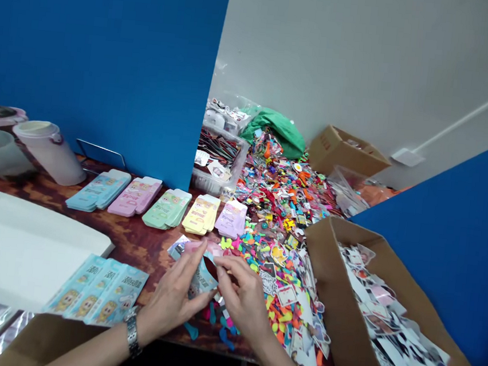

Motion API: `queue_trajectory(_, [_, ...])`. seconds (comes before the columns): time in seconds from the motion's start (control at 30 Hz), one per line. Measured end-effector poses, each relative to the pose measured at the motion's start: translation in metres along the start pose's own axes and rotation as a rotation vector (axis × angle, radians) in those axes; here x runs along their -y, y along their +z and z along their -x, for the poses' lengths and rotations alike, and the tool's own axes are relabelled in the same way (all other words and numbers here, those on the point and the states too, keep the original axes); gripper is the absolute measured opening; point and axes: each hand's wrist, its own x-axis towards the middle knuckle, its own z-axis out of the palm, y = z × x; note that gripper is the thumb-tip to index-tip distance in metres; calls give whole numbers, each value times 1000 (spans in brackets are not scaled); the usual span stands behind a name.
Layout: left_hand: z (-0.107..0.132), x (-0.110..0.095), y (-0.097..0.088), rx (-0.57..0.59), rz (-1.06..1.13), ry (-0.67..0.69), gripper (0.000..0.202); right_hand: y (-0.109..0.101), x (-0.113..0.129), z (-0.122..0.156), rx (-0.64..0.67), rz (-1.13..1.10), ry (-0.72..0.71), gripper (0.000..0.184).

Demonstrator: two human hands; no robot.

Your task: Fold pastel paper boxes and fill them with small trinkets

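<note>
While your left grip (172, 298) and right grip (244, 298) both clasp a small printed card box (204, 277) over the bench (136, 247), keep your pinch even along its edges

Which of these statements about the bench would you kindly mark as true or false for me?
1. The right hand is gripping a pair of scissors. False: it and the left hand hold a small folded pink-and-blue printed piece.
2. A metal-link band circles the left wrist. True.
3. The near open cardboard box holds white trays. False: it holds loose cut-out printed cards.
4. Flat printed cartons lie in blue, pink, green, yellow and lilac stacks. True.
</note>
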Motion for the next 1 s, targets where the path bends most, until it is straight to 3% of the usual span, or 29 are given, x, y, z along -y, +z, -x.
queue_trajectory(0.3, [3, -7, -3, 86, -329, -43, 97, 19, -2, 17, -114, 21, 14, 27])
queue_trajectory(0.5, [5, -5, -6, 71, -341, -14, 98, 37, -8, 32, -154, -73, 108, 39])
queue_trajectory(0.73, [9, 4, -11, 64, -336, 35, 94, 33, -5, 34, -92, -327, 150, 42])
queue_trajectory(1.0, [11, 5, -10, 86, -431, 74, 93, 40, -6, 39, -100, -206, 75, 46])
